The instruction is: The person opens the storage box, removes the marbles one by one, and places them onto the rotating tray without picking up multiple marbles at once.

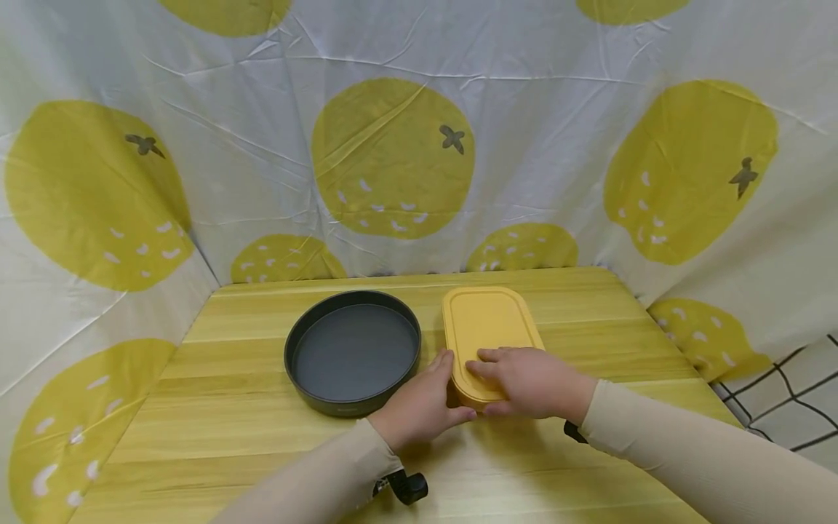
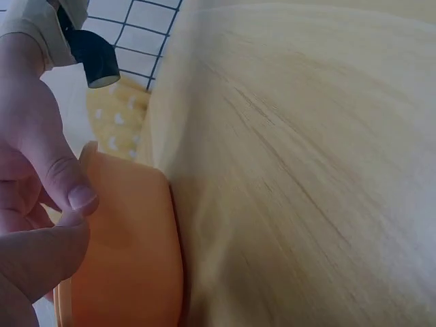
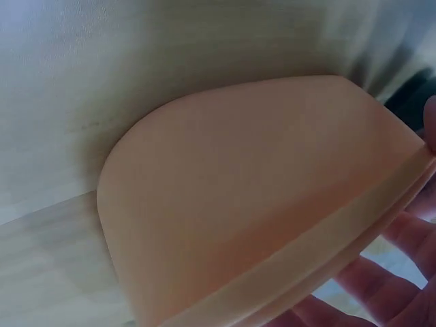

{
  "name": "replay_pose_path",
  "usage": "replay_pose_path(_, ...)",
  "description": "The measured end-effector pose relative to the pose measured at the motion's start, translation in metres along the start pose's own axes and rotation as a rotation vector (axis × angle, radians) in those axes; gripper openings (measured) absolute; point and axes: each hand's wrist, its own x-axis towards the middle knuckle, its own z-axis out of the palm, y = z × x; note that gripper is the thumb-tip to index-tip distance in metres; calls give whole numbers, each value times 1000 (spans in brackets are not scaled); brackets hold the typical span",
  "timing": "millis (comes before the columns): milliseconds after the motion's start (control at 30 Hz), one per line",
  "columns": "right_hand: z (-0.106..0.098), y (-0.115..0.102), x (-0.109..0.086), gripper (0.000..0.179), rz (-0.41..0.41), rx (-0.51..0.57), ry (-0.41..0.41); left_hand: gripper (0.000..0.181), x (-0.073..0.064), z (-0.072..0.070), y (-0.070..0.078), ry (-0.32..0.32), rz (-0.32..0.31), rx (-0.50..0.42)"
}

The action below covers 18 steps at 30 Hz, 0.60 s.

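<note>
A yellow rectangular lunch box (image 1: 492,320) with rounded corners and a flat lid stands on the table. My left hand (image 1: 419,406) grips its near left corner, fingers along the left side and thumb at the front. Across the lid's near right part lie the fingers of my right hand (image 1: 533,382), with its thumb at the front edge. In the left wrist view both thumbs meet by the rim, above the side wall of the lunch box (image 2: 133,238). The right wrist view shows that wall close up, the right fingers (image 3: 381,289) behind the lid's edge.
A round dark grey pan (image 1: 356,353) stands just left of the lunch box, close to my left hand. The wooden table (image 1: 216,429) backs onto a white curtain (image 1: 524,145) printed with yellow fruit. A black wire grid (image 1: 792,393) is beyond the right edge.
</note>
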Motion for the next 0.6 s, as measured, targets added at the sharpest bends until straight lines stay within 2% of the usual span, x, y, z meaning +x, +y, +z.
replay_pose_path(267, 8, -5, 5, 57, -79, -134, 93, 102, -1, 2, -4, 20, 16, 15)
replay_pose_path(433, 12, -9, 5, 58, -71, -183, 114, 101, -1, 2, -5, 27, 37, 35)
replay_pose_path(600, 16, -12, 6, 63, -69, -219, 164, 101, -1, 1, -10, 40, 88, 115)
